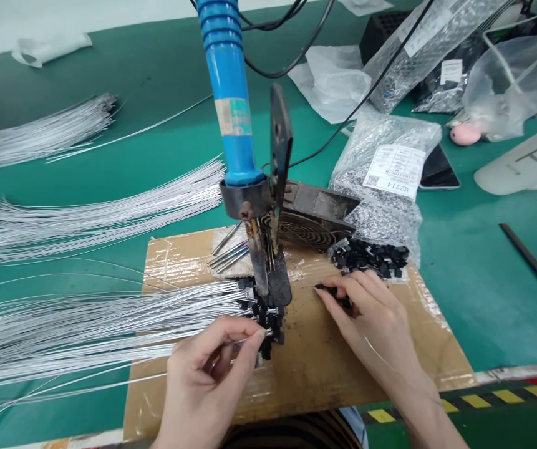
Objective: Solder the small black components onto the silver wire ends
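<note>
My left hand is closed in a pinch on the tip of a white wire, low in the middle of the head view. Just beyond its fingertips lies a cluster of black connectors on the ends of a bundle of white wires. My right hand pinches a small black connector, and more black pieces show under its curled fingers. Between the hands and farther back stands a blue-handled soldering iron, pointing down, its tip close above the connector cluster.
A cardboard sheet covers the green mat. Behind my right hand are a pile of black connectors, a bubble-wrap bag and a fan. More wire bundles lie left. A phone and a cup stand right.
</note>
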Tool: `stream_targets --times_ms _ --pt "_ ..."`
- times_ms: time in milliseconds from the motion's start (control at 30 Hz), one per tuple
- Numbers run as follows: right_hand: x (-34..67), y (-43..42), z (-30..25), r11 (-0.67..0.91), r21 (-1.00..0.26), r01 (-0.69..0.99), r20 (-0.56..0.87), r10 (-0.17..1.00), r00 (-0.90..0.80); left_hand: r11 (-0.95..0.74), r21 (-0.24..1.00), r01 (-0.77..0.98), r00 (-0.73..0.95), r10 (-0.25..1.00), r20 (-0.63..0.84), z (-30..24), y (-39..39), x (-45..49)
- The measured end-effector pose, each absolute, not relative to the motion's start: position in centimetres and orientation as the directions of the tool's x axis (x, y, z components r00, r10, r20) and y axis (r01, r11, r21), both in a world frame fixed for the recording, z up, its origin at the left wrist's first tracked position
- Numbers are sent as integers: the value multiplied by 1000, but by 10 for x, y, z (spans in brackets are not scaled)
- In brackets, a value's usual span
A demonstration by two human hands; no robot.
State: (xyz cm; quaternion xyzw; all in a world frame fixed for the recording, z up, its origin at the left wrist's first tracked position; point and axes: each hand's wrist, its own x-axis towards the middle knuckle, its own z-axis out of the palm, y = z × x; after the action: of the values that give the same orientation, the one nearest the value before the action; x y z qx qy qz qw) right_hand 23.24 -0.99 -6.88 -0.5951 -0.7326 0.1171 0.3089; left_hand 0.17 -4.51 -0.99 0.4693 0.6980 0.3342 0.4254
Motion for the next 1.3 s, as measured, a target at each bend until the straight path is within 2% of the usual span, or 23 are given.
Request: stream_targets --times_ms 167,367,567,700,800,900,967,1033,1167,1300 --pt "227 -18 -69 217 -577 788 286 957 -54 328 859 393 -191 943 -273 -11 -44 1" --pt "226 -18 -67 193 -619 761 335 942 34 316 862 396 -174 948 -267 -12 -45 -1" --pt "227 -18 -71 212 -551 807 326 945 -25 280 867 412 -145 960 -241 -13 -44 -3" --pt "224 -25 -70 171 -611 773 299 954 26 264 861 434 -138 964 -226 -11 -42 -2" --pt "216 -33 -64 78 -766 638 221 964 147 259 851 456 -150 965 -214 -9 -41 -2" --pt "201 -40 -54 -95 -926 366 -2 969 248 260 855 449 -151 965 -215 -8 -40 -1" --pt "190 -41 -46 -212 -966 150 -173 956 237 271 853 445 -146 962 -229 -7 -39 0" --pt "181 -40 -39 -274 -962 -19 -273 943 192 288 845 450 -149 957 -247 -5 -39 0" --pt "168 -38 -37 -269 -945 -184 -292 949 115 304 852 426 -151 952 -265 -2 -36 3" --pt "164 -38 -42 -226 -946 -232 -243 969 49 291 902 320 -117 957 -267 1 -32 5"
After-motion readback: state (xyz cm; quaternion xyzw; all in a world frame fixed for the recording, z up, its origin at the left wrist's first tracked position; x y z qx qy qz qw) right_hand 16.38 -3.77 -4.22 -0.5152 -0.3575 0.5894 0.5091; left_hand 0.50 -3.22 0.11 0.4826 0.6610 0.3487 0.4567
